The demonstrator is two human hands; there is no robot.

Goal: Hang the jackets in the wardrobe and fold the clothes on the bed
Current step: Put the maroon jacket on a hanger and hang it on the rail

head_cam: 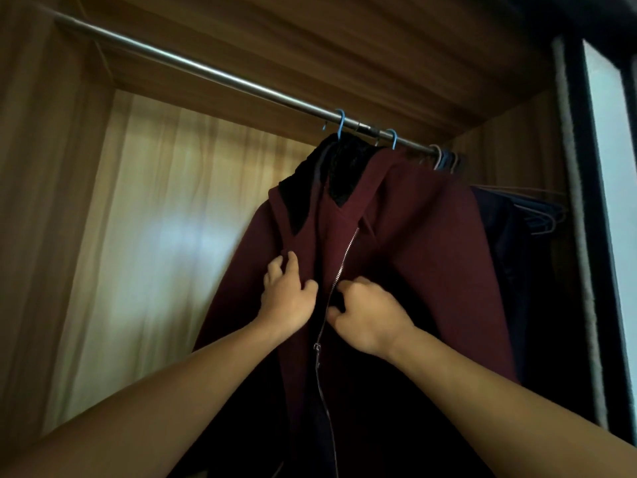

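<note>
Both hands are up on the front of the red jacket [424,243], which hangs from the rod [193,69] inside the wardrobe [41,167]. Left hand [287,298] has its fingers curled into the cloth on one side of the zip [344,257]. Right hand [367,315] has its fingers bent too, and it pinches the cloth just beside the zip on the other side. Two blue hooks [340,124] sit on the rod above the jacket, and I cannot tell which one holds it. Something black [310,174] shows at the neck.

I think the step is to make the front neat so the jacket hangs well. The zip is open near the top, and its pull [317,346] sits lower down, under the hands.

To do this well, bring the two sides close so the edges meet. Pull down softly and the same on both sides. A hard tug on one side could tip the hanger or slide the jacket off. Check that both shoulders sit level. Leave some room from the dark clothes [510,253] on the right so nothing gets squashed.
</note>
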